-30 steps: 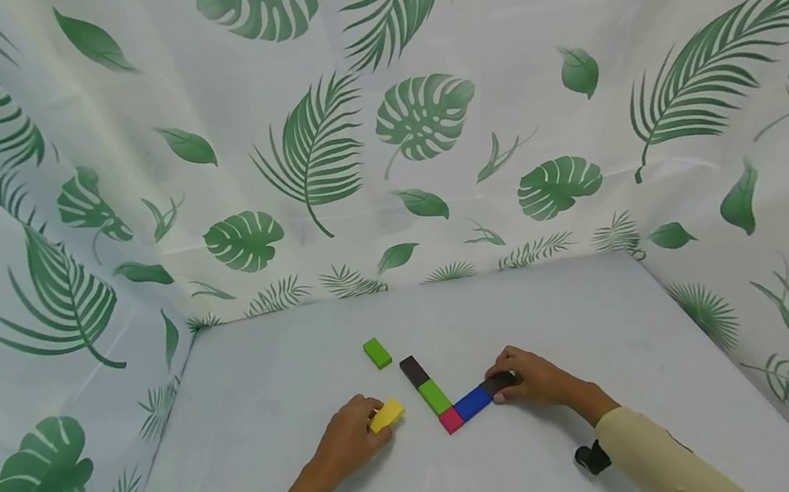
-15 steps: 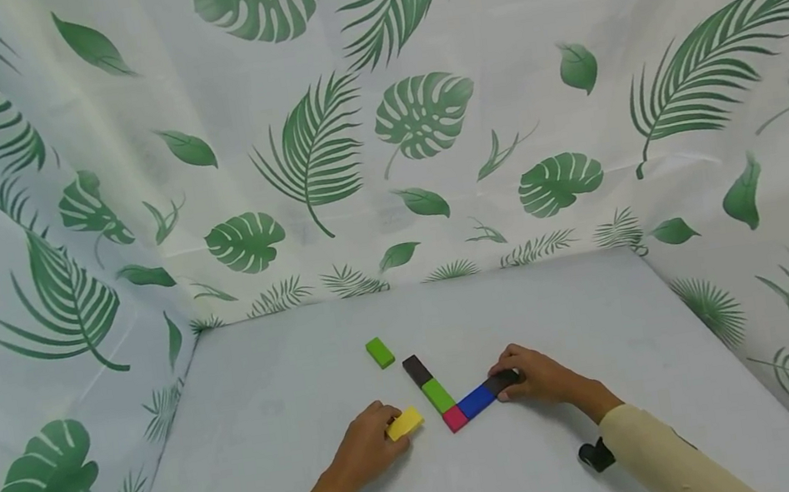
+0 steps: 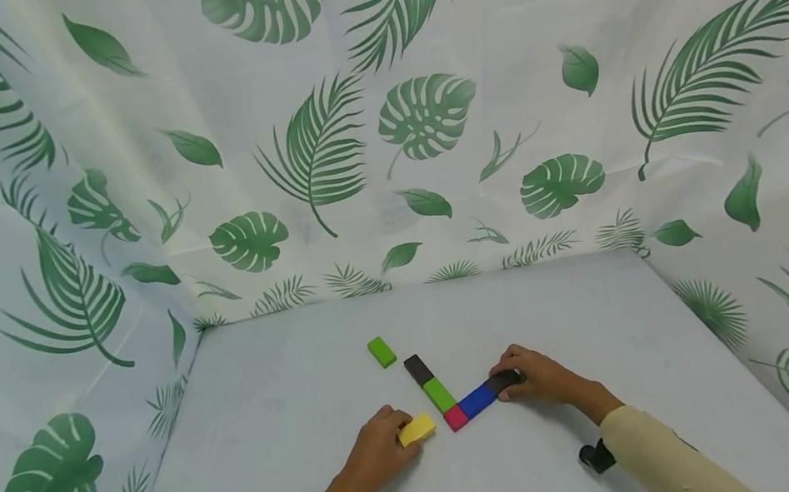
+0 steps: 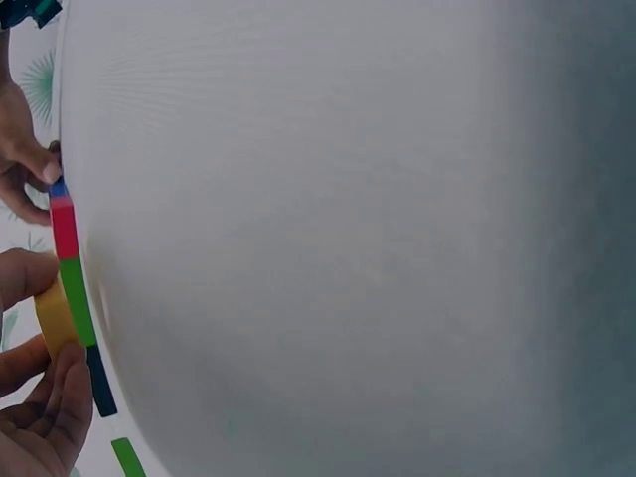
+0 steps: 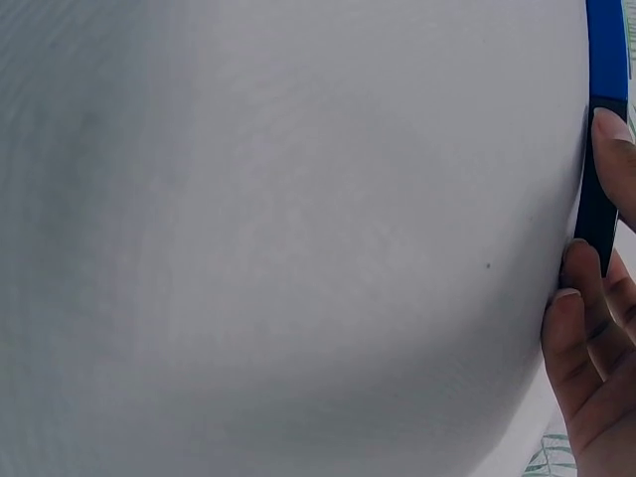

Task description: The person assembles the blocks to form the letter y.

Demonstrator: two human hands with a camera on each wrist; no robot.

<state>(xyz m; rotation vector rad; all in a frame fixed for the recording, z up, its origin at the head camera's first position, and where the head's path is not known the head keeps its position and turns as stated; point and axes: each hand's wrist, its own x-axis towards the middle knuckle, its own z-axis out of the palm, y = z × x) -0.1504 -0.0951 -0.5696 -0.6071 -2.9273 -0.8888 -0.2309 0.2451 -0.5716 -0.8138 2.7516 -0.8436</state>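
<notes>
In the head view, my left hand [image 3: 378, 452] pinches a yellow block [image 3: 417, 429] just left of a V of blocks on the table. A red block [image 3: 456, 417] forms the V's near corner. From it a green block [image 3: 439, 396] and a black block [image 3: 419, 369] run back to the left. A blue block [image 3: 477, 402] and a second black block [image 3: 500, 383] run to the right. My right hand [image 3: 545, 376] grips that second black block by its outer end; in the right wrist view, the thumb [image 5: 614, 149] lies along it, against the blue block.
A loose green block [image 3: 382, 352] lies apart, behind and left of the V. The white table [image 3: 270, 381] meets leaf-printed cloth [image 3: 495, 207] at the back and both sides. Dark wrist cameras [image 3: 597, 457] sit below the sleeves.
My left hand has moved to the right with the yellow block, bringing it close to the red corner block. The right hand stays on its black block.
</notes>
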